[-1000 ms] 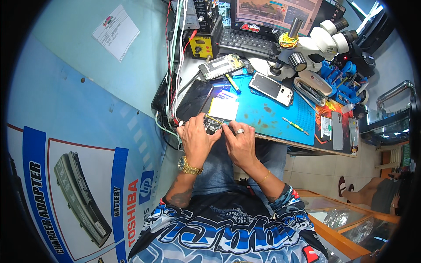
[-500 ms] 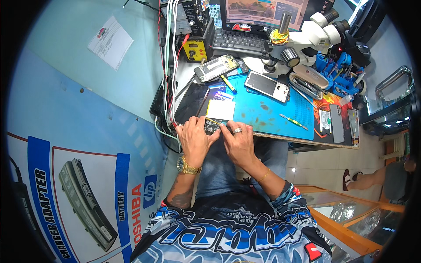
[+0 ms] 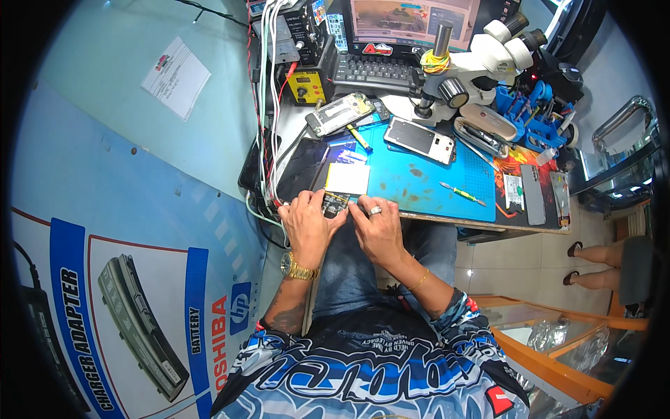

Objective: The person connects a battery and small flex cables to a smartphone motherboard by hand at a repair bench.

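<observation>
Small dark rectangular circuit board [image 3: 336,204]: by the near edge of the pale counter [image 3: 296,117], between the two hands; clock directions run from it, 12 pointing straight up the view.
Bare left hand [image 3: 307,222]: at 8 o'clock, its fingers and thumb bent and parted by the board, holding it by the left side.
Bare right hand [image 3: 378,225]: at 4 o'clock, its fingers bunched at the board's right edge; whether they pinch anything, I cannot tell.
Bright white rectangular panel with a yellow edge [image 3: 349,179]: just beyond the board, at 1 o'clock.
Stained blue work mat [image 3: 433,178]: 2 to 3 o'clock, with a slim green tool [image 3: 463,194] on it at 3.
Opened black-and-silver phone frame [image 3: 417,139]: 2 o'clock.
Opened phone with a pale metal frame [image 3: 340,114]: 12 o'clock.
White microscope [image 3: 485,61]: farther off, between 1 and 2 o'clock.
</observation>
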`<act>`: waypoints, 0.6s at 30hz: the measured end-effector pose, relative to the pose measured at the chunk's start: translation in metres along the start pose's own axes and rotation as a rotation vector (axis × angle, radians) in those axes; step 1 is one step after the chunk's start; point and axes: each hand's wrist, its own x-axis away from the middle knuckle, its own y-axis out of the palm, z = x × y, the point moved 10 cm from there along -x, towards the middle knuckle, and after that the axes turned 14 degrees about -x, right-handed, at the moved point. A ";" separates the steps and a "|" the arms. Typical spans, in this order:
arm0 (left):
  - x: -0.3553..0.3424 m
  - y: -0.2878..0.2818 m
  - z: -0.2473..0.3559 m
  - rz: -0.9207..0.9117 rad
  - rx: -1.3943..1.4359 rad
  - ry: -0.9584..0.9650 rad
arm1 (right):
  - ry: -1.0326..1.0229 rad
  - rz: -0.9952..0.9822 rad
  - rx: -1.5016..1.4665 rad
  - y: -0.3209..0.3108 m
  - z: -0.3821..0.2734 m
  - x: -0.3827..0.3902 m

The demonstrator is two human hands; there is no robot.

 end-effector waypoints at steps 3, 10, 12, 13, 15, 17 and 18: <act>0.000 0.000 0.001 -0.001 0.004 -0.002 | 0.011 -0.013 0.003 -0.001 0.000 0.000; 0.001 -0.002 0.000 -0.008 0.000 -0.001 | 0.010 -0.019 0.002 0.000 -0.001 0.000; 0.000 -0.002 0.000 -0.008 0.001 0.002 | 0.011 -0.019 0.003 0.000 -0.001 0.000; 0.000 -0.003 0.000 -0.009 0.001 0.002 | 0.010 -0.017 0.002 -0.001 -0.001 -0.001; 0.000 -0.003 0.000 -0.007 0.001 0.003 | 0.007 -0.012 0.000 -0.002 -0.002 -0.001; 0.001 -0.003 0.000 0.000 0.000 0.004 | 0.009 -0.011 -0.003 -0.002 -0.002 -0.001; 0.001 -0.003 0.000 0.001 0.002 0.002 | 0.009 -0.011 -0.005 -0.002 -0.002 -0.001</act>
